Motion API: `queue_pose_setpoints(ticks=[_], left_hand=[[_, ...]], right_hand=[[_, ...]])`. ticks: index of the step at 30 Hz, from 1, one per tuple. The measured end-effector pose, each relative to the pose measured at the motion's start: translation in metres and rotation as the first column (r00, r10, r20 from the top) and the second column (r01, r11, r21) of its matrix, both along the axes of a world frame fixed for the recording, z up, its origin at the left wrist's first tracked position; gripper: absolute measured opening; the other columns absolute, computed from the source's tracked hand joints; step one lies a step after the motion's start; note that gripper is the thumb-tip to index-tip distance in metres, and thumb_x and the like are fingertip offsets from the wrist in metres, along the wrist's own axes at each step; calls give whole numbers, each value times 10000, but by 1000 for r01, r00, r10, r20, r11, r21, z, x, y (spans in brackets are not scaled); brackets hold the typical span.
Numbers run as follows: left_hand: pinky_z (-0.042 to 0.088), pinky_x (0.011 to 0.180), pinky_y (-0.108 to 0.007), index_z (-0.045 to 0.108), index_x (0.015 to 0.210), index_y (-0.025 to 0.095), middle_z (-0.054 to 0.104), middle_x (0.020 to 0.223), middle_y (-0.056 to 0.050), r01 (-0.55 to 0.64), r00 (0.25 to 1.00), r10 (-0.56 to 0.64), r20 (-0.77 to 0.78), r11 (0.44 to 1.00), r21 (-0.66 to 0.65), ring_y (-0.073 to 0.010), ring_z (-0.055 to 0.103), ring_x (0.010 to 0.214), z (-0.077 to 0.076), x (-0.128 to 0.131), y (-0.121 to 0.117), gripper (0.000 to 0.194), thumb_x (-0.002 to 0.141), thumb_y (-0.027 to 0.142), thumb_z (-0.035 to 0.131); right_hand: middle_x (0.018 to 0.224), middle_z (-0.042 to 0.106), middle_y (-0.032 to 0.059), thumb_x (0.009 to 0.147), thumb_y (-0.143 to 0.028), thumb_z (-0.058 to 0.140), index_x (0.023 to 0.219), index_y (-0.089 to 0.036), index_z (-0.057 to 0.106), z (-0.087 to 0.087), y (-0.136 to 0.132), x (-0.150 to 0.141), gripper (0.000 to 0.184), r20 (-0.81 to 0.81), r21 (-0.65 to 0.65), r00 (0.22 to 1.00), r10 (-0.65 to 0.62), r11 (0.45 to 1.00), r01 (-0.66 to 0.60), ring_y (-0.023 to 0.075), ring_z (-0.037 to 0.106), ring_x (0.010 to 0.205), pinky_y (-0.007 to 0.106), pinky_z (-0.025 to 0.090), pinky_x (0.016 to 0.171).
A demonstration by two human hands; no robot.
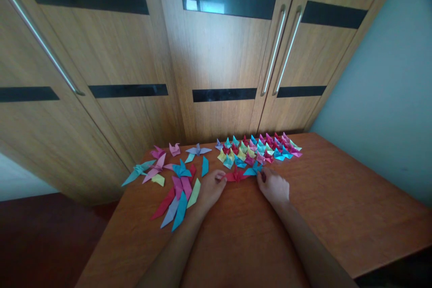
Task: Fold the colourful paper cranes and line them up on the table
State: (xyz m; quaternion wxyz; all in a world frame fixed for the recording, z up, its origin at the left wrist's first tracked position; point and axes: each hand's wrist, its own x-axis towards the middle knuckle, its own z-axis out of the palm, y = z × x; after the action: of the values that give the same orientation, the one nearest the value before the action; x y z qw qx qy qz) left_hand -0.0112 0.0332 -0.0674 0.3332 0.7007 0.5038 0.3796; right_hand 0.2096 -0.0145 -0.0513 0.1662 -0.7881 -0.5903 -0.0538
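A red origami crane (237,175) lies with its wings spread on the table in front of me. My left hand (212,189) pinches its left wing tip. Just right of it is a blue origami crane (253,169), its left wing close to the red one. The fingers of my right hand (275,186) are closed at the blue crane's right side, partly hiding it. Behind both hands stand several rows of small folded cranes (249,150) in many colours.
Left of my left hand lie flat folded paper strips, among them a blue strip (180,211) and a red strip (164,203). A teal crane (138,171) rests by the left edge of the wooden table (337,189). Wooden cabinet doors (222,49) rise behind, beside a pale wall (381,112).
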Motion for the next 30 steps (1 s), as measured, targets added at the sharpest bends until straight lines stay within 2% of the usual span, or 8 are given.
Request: queue_pose_setpoints(ticks=[9,16,21,23,25,27,30], left_hand=[[490,685,-261,643,905,173,679,828,-30,-11,999,11,30,1000,-20,-160,637,749,0,1,-1,183,774,251,542],[496,682,-270,644,903,178,680,816,-24,-42,998,42,36,999,-2,-159,636,736,9,1,-5,177,780,248,538],[485,746,-293,637,920,183,680,898,-37,-69,998,69,16,997,34,-172,629,804,18,-1,-12,178,786,234,530],[472,780,-299,629,952,191,672,962,-41,-73,997,74,-6,995,68,-178,618,852,27,-6,-18,195,786,230,535],[463,789,-297,617,986,201,661,993,-40,-73,995,82,-64,988,133,-180,608,866,38,-17,-23,213,797,238,526],[462,769,-290,608,999,207,657,971,-35,-85,982,117,-147,975,207,-174,604,829,50,-35,-26,218,813,254,506],[462,740,-288,605,989,207,654,934,-29,-179,943,246,-226,943,279,-174,601,780,64,-74,-24,219,820,273,483]], right_hand=[[834,640,35,897,-380,450,831,-195,582,3,-1,-3,237,24,0,1000,-2,1000,2,129,577,680,231,222,507],[818,648,37,894,-383,445,841,-196,599,5,-4,-3,248,-21,19,1000,-10,1000,10,140,582,678,237,201,504],[839,660,38,894,-352,438,884,-196,618,5,-11,0,238,-84,97,996,4,995,4,136,578,679,229,231,530],[815,660,41,894,-346,426,872,-190,625,5,-13,-3,254,-116,114,991,74,992,-61,141,578,679,226,262,549],[793,657,42,891,-343,413,830,-188,627,7,-15,-10,272,-180,124,962,207,975,-186,149,582,697,224,305,583],[750,648,32,887,-335,407,776,-192,621,9,-17,-25,280,-262,133,900,349,937,-324,150,580,697,222,334,610],[637,603,1,881,-321,412,689,-196,587,12,-18,-54,288,-359,128,794,490,869,-478,128,548,611,212,329,576]])
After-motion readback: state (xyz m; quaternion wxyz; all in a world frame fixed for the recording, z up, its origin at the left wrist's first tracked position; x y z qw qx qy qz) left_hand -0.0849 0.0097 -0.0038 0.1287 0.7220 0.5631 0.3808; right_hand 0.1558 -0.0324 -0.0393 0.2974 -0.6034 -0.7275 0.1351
